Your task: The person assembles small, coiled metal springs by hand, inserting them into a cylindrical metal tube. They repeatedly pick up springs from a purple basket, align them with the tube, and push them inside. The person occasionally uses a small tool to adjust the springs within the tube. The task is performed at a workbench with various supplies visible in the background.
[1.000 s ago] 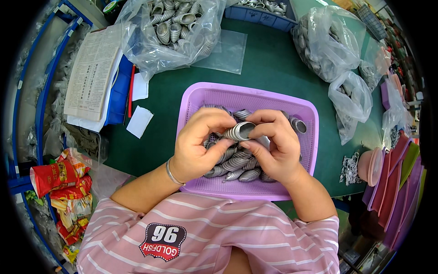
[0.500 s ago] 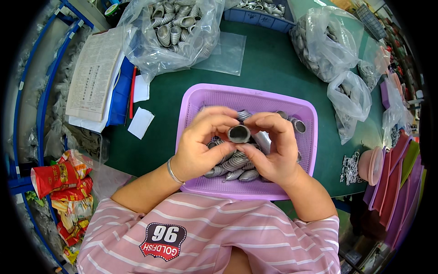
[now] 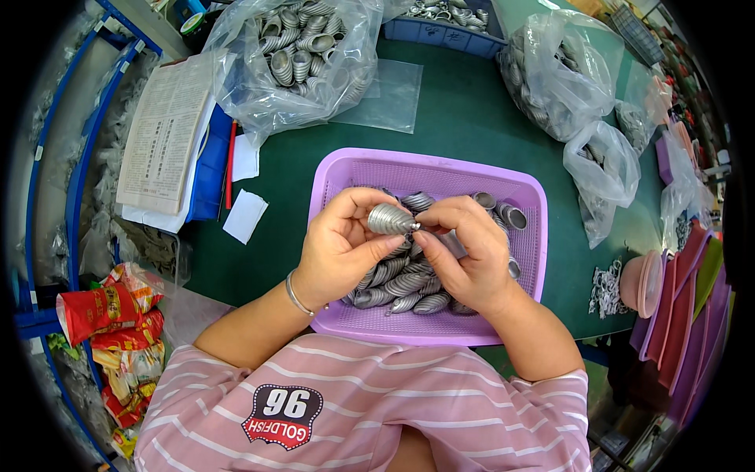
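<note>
Above a purple plastic basket (image 3: pixel 440 164), my left hand (image 3: pixel 334 248) is closed around a ribbed, cone-shaped silver metal piece (image 3: pixel 389 220). Its narrow end points right. There my right hand (image 3: pixel 476 256) pinches the small tip between thumb and forefinger. Many similar ribbed silver pieces (image 3: pixel 409 285) lie heaped in the basket under both hands, some hidden by my fingers. A smooth silver surface (image 3: pixel 453 244) shows behind my right thumb; I cannot tell whether that hand holds it too.
Beyond the basket stand a clear bag (image 3: pixel 346 102) of ribbed pieces and a blue bin (image 3: pixel 448 35) of metal parts. More filled bags (image 3: pixel 562 86) sit far right. A pink bowl (image 3: pixel 641 282) and small metal parts (image 3: pixel 607 289) are at right; printed paper (image 3: pixel 165 141) lies left.
The held cone has turned: its dark open end faced me before, and now its ribbed side shows with the tip to the right. My right fingers have moved onto the tip.
</note>
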A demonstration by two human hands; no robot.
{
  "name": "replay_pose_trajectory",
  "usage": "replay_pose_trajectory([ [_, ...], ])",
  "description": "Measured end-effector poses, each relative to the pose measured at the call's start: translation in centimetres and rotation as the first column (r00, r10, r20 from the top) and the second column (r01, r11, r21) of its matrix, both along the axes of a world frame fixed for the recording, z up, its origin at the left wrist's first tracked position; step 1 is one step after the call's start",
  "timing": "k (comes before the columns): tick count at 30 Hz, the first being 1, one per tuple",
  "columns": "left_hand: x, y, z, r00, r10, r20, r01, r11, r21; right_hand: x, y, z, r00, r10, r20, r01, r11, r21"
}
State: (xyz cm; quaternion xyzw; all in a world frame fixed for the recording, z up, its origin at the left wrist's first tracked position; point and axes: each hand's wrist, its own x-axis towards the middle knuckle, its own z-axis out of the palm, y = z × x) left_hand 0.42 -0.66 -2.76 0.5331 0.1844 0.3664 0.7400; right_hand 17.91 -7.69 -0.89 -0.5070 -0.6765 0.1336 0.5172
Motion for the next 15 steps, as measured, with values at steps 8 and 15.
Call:
replay_pose_trajectory([
  [8,0.20,0.02,-0.08,0.990,0.136,-0.031,-0.116,0.930,0.349,-0.14,-0.26,-0.27,1.000,-0.011,-0.003,0.011,0.999,-0.046],
  [15,0.03,-0.09,0.24,0.974,0.218,-0.060,-0.141,0.792,0.594,-0.29,-0.18,-0.53,0.998,0.067,-0.012,-0.067,0.994,-0.089],
])
